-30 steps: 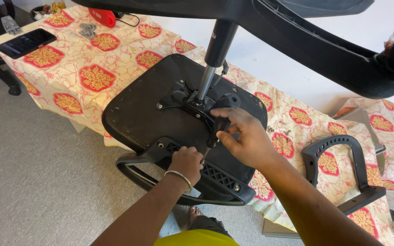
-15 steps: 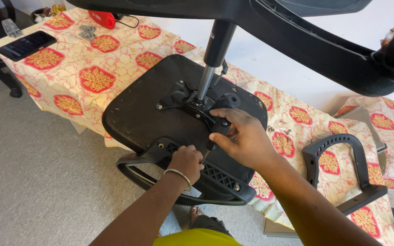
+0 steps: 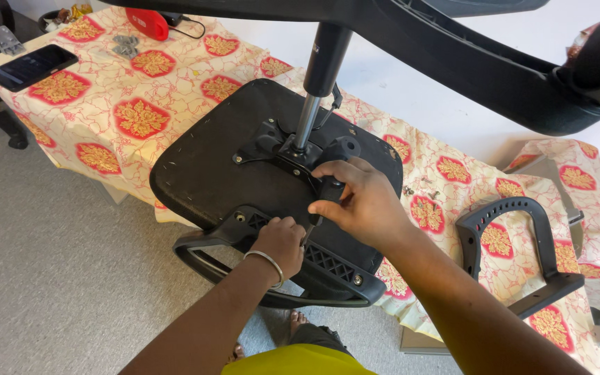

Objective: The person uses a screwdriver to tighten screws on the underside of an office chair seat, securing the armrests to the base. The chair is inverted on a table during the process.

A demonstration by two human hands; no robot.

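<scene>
The stiff, probably heavy chair seat (image 3: pixel 223 160) lies upturned; beside its metal column (image 3: pixel 307 121), right hand (image 3: pixel 359 201) fingers grasp a black handle (image 3: pixel 329 191), left hand (image 3: pixel 280 239) clenched on the armrest (image 3: pixel 272 274).

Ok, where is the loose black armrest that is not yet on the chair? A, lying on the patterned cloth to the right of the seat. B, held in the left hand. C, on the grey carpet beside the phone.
A: the loose armrest lies on the patterned cloth right of the upturned seat, away from both hands.
</scene>
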